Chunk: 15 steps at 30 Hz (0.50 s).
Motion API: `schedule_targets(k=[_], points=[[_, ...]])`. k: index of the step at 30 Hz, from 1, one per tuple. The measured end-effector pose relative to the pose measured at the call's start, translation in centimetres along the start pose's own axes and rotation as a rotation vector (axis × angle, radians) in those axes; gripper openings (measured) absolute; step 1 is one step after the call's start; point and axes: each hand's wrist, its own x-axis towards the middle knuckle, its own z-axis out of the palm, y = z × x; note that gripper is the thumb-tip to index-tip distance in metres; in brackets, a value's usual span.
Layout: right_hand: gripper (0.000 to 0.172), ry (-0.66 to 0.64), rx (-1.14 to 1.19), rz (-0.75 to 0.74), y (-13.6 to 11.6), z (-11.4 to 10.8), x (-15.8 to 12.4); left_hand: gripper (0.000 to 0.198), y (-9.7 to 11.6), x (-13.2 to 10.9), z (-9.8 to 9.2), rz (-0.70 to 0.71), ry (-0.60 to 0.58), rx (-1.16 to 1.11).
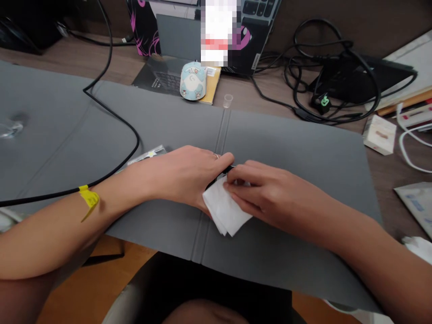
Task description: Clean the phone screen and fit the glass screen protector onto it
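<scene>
Over the middle of the grey desk mat (286, 144), my left hand (189, 173) is closed around a dark object (228, 169), mostly hidden, with a bit of black showing by the thumb. My right hand (263, 189) meets it from the right, its fingers pinching a folded white tissue (226, 209) against that object. The tissue hangs down below my fingers. Behind my left wrist lies a clear packet (148, 155), partly covered by the arm. A black cable (124, 121) with a yellow tag (89, 198) crosses my left forearm.
Beyond the mat are a light blue mouse (193, 81), a small clear cup (227, 101) and a laptop (249, 49). Coiled black cables (297, 81) lie at the back right. A small white box (380, 135) and a flat packet (416, 204) sit on the right.
</scene>
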Motion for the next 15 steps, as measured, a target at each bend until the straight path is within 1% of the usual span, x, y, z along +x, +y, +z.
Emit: schedule_targets(k=[3,7,9,11,15], points=[[0.023,0.014,-0.059,0.035,0.0,0.3,0.2,0.062,0.0,-0.1,0.0,-0.008,-0.011,-0.042],[0.024,-0.016,-0.049,-0.077,-1.0,0.5,0.3,0.061,-0.1,-0.2,0.1,-0.037,-0.017,0.0],[0.023,-0.011,-0.052,-0.112,-1.2,0.5,0.1,0.064,-0.1,-0.2,0.1,-0.04,-0.016,0.012],[0.022,0.008,-0.068,-0.094,-0.9,0.2,0.0,0.072,-0.1,-0.2,0.0,-0.042,-0.021,0.008],[0.027,0.02,-0.035,0.008,0.1,-0.7,-0.4,0.098,-0.2,-0.2,-0.3,-0.062,-0.05,-0.024]])
